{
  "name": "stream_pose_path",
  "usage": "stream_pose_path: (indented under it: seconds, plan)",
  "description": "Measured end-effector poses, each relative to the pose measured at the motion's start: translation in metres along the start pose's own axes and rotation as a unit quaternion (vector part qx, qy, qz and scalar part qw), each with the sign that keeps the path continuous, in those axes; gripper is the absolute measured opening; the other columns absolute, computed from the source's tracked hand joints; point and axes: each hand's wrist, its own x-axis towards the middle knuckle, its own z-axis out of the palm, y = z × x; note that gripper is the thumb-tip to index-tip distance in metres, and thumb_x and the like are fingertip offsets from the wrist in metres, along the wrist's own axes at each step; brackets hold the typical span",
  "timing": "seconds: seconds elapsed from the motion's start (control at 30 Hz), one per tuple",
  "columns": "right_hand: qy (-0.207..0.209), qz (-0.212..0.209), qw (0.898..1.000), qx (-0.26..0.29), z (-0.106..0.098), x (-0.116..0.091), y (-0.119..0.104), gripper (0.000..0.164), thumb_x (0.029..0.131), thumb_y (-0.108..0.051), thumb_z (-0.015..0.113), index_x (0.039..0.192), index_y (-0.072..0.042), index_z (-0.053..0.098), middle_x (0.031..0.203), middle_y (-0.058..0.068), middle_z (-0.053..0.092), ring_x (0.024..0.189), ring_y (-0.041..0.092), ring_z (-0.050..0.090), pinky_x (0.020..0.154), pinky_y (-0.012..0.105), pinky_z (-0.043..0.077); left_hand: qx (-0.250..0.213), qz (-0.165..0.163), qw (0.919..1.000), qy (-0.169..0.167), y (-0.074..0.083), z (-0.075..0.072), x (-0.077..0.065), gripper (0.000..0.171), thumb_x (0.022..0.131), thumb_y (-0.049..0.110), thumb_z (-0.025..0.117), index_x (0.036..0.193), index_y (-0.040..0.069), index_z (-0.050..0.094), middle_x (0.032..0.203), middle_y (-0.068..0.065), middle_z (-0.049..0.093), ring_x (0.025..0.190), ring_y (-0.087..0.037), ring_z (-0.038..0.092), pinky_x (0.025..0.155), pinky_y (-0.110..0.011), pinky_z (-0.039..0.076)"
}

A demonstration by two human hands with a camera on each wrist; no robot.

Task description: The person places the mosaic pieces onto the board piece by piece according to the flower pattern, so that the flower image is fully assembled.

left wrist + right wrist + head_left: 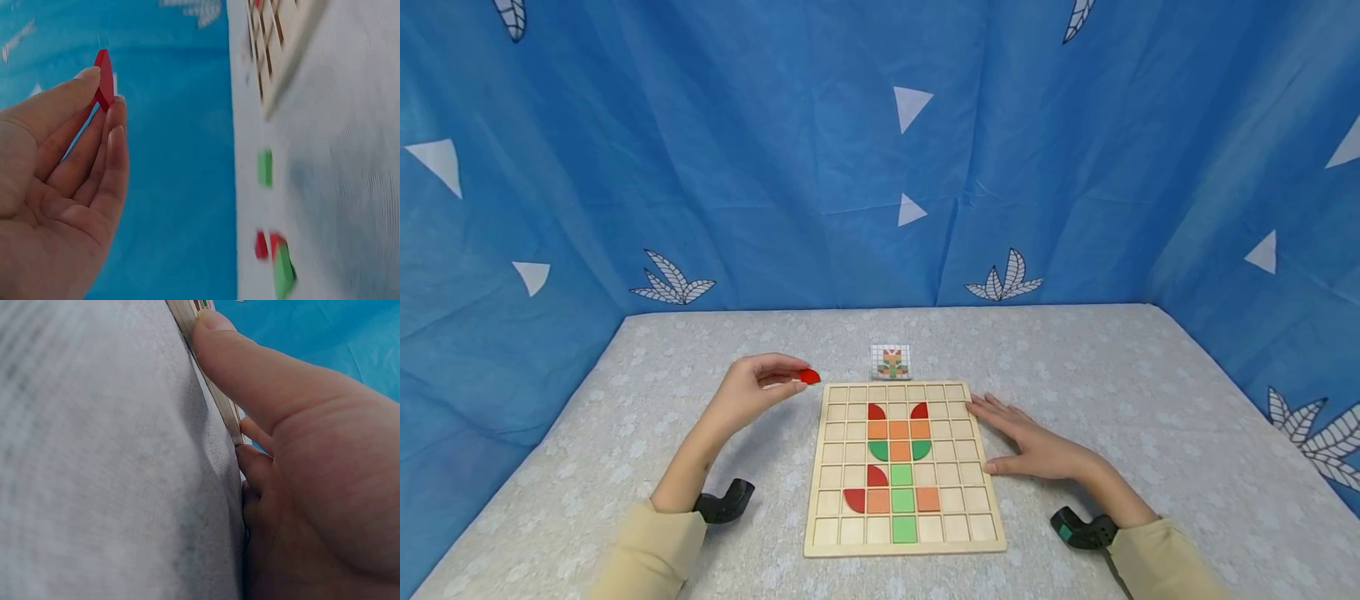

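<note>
My left hand (760, 387) pinches a red tile (809, 377) between thumb and fingertips, off the upper left corner of the wooden grid board (906, 552). The left wrist view shows the red tile (105, 81) held up on edge. On the board, red and green quarter-round tiles and orange and light green square tiles form a flower-like figure. An orange square (928, 499) lies right of the green stem (902, 501). My right hand (1037, 442) rests along the board's right edge, fingers extended, with the thumb (231, 353) touching its side.
Behind the board stands a small pattern card (891, 362) with a similar figure. Loose on the table, in the left wrist view, are a green piece (265, 167), another green piece (284, 272) and a red piece (260, 245). A blue curtain (820, 167) hangs behind the patterned tablecloth (1075, 358).
</note>
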Motion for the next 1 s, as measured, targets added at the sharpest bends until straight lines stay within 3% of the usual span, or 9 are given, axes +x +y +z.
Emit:
stream_pose_path:
  seconds: [0.23,0.37,0.47,0.73,1.0]
  plan:
    - [-0.001,0.007,1.0,0.009,0.003,0.0,-0.002,0.083,0.083,-0.037,0.07,0.148,-0.007,0.027,0.152,0.015,0.017,0.138,0.037,0.006,0.103,0.062,0.004,0.025,0.088,0.9924,-0.082,0.035,0.045,-0.003,0.023,0.082,0.009,0.073,0.104,0.01,0.071,0.099,0.003,0.067,0.092,-0.015,0.062,0.082,-0.04,0.049]
    - [-0.002,0.009,1.0,0.01,0.002,-0.001,-0.002,0.083,0.083,-0.036,0.07,0.148,-0.006,0.027,0.152,0.015,0.016,0.138,0.037,0.006,0.103,0.062,0.004,0.013,0.121,0.9833,-0.136,0.045,0.07,-0.003,0.023,0.08,0.008,0.074,0.103,0.011,0.071,0.097,0.006,0.067,0.09,-0.015,0.063,0.081,-0.038,0.05]
    - [-0.003,0.012,1.0,0.008,0.002,-0.001,-0.002,0.083,0.083,-0.037,0.07,0.148,-0.007,0.027,0.152,0.015,0.016,0.138,0.037,0.006,0.103,0.062,0.004,0.011,0.14,0.9777,-0.156,0.05,0.085,-0.003,0.023,0.08,0.007,0.075,0.102,0.009,0.071,0.096,0.004,0.068,0.088,-0.016,0.063,0.079,-0.037,0.051]
    - [-0.004,0.012,1.0,0.007,0.001,-0.001,-0.001,0.083,0.084,-0.038,0.069,0.148,-0.008,0.026,0.153,0.014,0.016,0.138,0.036,0.006,0.103,0.062,0.004,0.019,0.14,0.9732,-0.181,0.055,0.106,-0.005,0.023,0.082,0.006,0.072,0.105,0.004,0.071,0.099,0.006,0.066,0.092,-0.007,0.06,0.079,-0.026,0.049]
    - [-0.003,0.011,1.0,0.004,0.001,-0.001,-0.001,0.082,0.084,-0.038,0.069,0.148,-0.007,0.027,0.152,0.015,0.016,0.138,0.037,0.006,0.103,0.062,0.004,0.02,0.136,0.9741,-0.179,0.049,0.117,-0.008,0.022,0.081,0.004,0.073,0.103,0.006,0.071,0.098,0.005,0.064,0.086,-0.009,0.058,0.076,-0.023,0.05]
